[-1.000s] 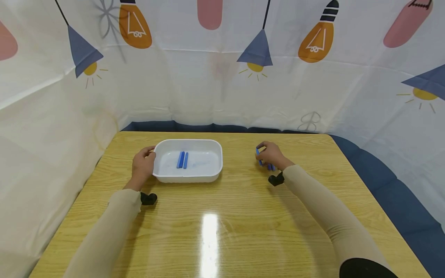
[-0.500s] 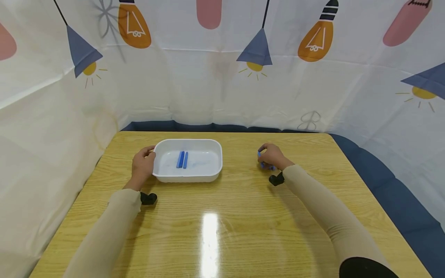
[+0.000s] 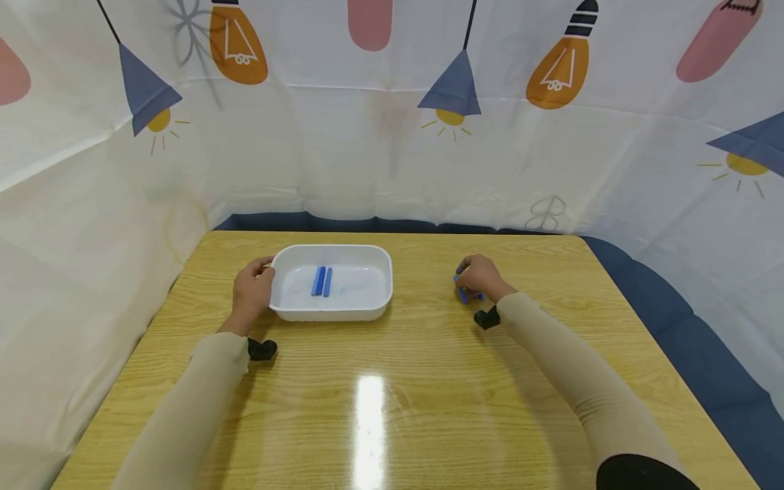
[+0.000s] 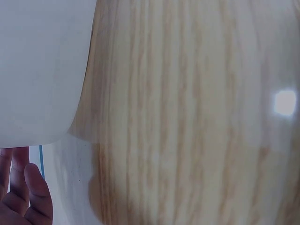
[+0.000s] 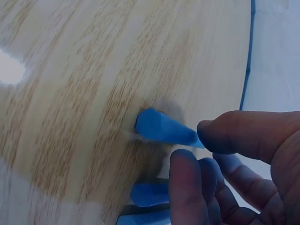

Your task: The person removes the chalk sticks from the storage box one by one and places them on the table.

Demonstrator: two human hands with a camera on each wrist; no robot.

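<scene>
In the head view, my left hand (image 3: pixel 252 289) grips the left side of a white plastic tray (image 3: pixel 331 316), its thumb near the rim. Three blue chalk sticks (image 3: pixel 327 282) lie side by side in the tray. On the right, my right hand (image 3: pixel 480 275) bends over the table and pinches a blue chalk stick (image 5: pixel 161 126) by its far end. Blue stains mark its fingertips (image 5: pixel 218 140). Two more chalk sticks (image 5: pixel 147 194) lie under this hand, partly hidden by the fingers. The left wrist view shows the tray's outer wall (image 4: pixel 42 70) above my left fingers.
A wood-grain table (image 3: pixel 318 395) carries everything, with a bright light reflection near its front. Behind it hangs a white cloth (image 3: pixel 343 150) printed with lamps and bulbs. Dark blue fabric (image 3: pixel 667 306) runs along the far and right edges.
My right hand has lowered slightly, and the chalk stick at its fingertips has moved down toward the table. The left hand and the tray have stayed in place.
</scene>
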